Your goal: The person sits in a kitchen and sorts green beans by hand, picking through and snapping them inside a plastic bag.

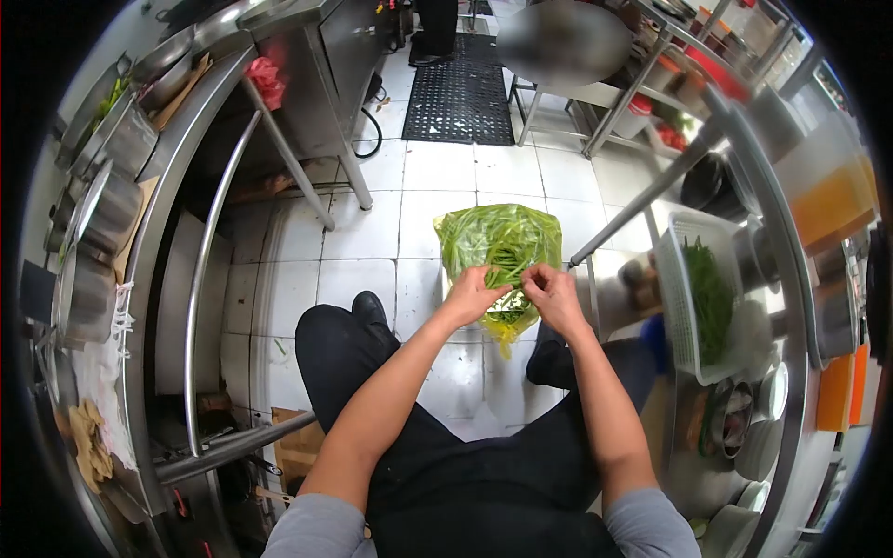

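A yellow-green plastic bag [460, 230] full of long green beans [507, 264] stands on the tiled floor between my feet, its top open towards me. My left hand [473, 296] is at the bag's left side, fingers closed around some bean ends. Just to the right, my right hand [552, 293] pinches at the tip of the beans with thumb and fingers. The fingertips of both hands are close together above the opening. Small pale and green pieces lie under my hands, partly hidden by the bag.
On the right, a white plastic basket [684, 307] of green beans sits on a steel shelf among containers. A steel counter [177, 200] with metal pans runs along the left. Ahead lie a black rubber mat [459, 93] and a person's dark-clothed legs [435, 28].
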`<state>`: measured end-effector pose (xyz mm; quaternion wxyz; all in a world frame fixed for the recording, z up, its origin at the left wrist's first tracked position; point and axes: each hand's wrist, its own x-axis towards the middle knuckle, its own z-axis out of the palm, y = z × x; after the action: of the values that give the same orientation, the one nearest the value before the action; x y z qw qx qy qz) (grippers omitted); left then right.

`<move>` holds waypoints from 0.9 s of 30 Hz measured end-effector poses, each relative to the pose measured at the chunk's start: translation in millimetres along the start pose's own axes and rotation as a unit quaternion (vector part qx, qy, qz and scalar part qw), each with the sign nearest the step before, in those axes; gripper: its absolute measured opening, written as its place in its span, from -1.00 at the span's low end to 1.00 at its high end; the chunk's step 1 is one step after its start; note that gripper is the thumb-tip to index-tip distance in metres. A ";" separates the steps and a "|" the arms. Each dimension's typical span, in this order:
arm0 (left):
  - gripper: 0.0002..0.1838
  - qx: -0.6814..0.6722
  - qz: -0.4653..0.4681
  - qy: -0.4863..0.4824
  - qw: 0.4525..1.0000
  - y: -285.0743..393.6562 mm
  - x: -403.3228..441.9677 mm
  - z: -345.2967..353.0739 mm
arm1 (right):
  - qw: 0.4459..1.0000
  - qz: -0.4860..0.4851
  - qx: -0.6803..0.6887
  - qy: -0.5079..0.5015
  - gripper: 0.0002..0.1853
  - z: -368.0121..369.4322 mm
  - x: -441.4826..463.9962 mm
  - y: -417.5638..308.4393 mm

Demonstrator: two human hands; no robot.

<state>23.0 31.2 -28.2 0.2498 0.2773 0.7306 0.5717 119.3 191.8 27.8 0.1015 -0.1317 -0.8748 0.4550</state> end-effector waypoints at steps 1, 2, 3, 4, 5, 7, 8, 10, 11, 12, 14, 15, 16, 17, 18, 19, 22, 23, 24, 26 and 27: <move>-0.69 0.070 0.002 -0.003 0.998 -3.2 0.9 -1.5 | 1.000 -0.001 0.002 -0.010 -0.89 1.6 -0.8 -1.4; -0.69 0.071 0.002 -0.007 0.997 -6.2 0.8 -1.8 | 1.000 0.002 0.003 -0.007 -0.89 3.0 -1.6 -3.8; -0.69 0.085 -0.001 -0.010 0.996 -3.2 -1.0 -3.2 | 0.999 -0.031 -0.034 -0.017 -0.91 4.5 -2.3 -6.6; -0.69 0.100 -0.004 -0.012 0.995 -0.3 -3.2 -4.9 | 0.995 -0.064 -0.071 -0.028 -0.92 5.2 -2.5 -7.5; -0.68 0.095 0.019 -0.023 0.995 2.6 -4.4 -6.9 | 0.988 -0.120 -0.095 -0.027 -0.92 9.7 0.0 1.1; -0.69 0.081 0.004 -0.037 0.996 7.9 -5.4 -9.2 | 0.985 -0.125 -0.121 -0.003 -0.90 19.9 5.6 10.9; -0.70 0.068 -0.009 -0.049 0.996 11.2 -5.3 -10.2 | 0.980 -0.133 -0.149 0.019 -0.88 23.0 8.9 16.6; -0.74 0.081 -0.019 -0.047 0.995 25.2 -8.0 -17.3 | 0.982 -0.093 -0.158 0.036 -0.84 25.9 12.1 33.7; -0.77 0.000 -0.088 -0.008 0.996 24.5 -6.1 -20.4 | 0.978 -0.104 -0.179 0.014 -0.82 25.2 11.3 42.2; -0.78 -0.083 -0.157 0.030 0.984 21.6 -3.7 -23.7 | 0.973 -0.116 -0.200 -0.009 -0.79 25.1 10.1 48.4; -0.80 -0.134 -0.118 0.012 0.984 14.4 0.8 -31.7 | 0.972 -0.094 -0.211 -0.036 -0.76 34.3 6.6 59.2; -0.82 -0.204 -0.127 0.031 0.970 24.0 -0.8 -35.3 | 0.963 -0.121 -0.234 -0.062 -0.77 40.0 5.6 61.3; -0.84 -0.273 -0.136 0.051 0.951 32.3 -3.7 -39.2 | 0.951 -0.148 -0.256 -0.089 -0.78 45.7 3.9 63.3; -0.85 -0.297 -0.134 0.047 0.944 36.2 -5.7 -40.2 | 0.947 -0.137 -0.271 -0.103 -0.84 51.0 0.3 65.4; -0.85 -0.298 -0.133 0.048 0.944 37.4 -7.1 -40.4 | 0.947 -0.139 -0.272 -0.103 -0.84 54.8 -1.9 69.3; -0.86 -0.310 -0.125 0.035 0.942 38.8 -8.4 -40.1 | 0.942 -0.147 -0.285 -0.102 -0.86 58.5 -2.6 72.9; -0.86 -0.334 -0.100 0.025 0.937 38.0 -7.9 -38.6 | 0.937 -0.161 -0.295 -0.094 -0.91 54.9 1.0 70.2; -0.87 -0.346 -0.087 0.030 0.934 36.4 -7.6 -39.1 | 0.945 -0.172 -0.269 -0.067 -0.91 51.0 4.1 67.3; -0.87 -0.347 -0.085 0.034 0.934 35.1 -7.3 -39.6 | 0.952 -0.183 -0.242 -0.041 -0.90 47.2 7.0 63.0; -0.83 -0.348 -0.094 0.047 0.932 33.6 -7.3 -38.9 | 0.949 -0.210 -0.236 -0.007 -0.87 34.0 9.7 40.6; -0.81 -0.326 -0.094 0.051 0.939 34.7 -7.0 -38.0 | 0.962 -0.201 -0.184 0.034 -0.85 27.5 9.9 28.7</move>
<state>6.3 6.6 14.3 0.3414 0.0805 0.5386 0.7660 105.7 189.7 -10.8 0.1946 0.0151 -0.9478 0.2520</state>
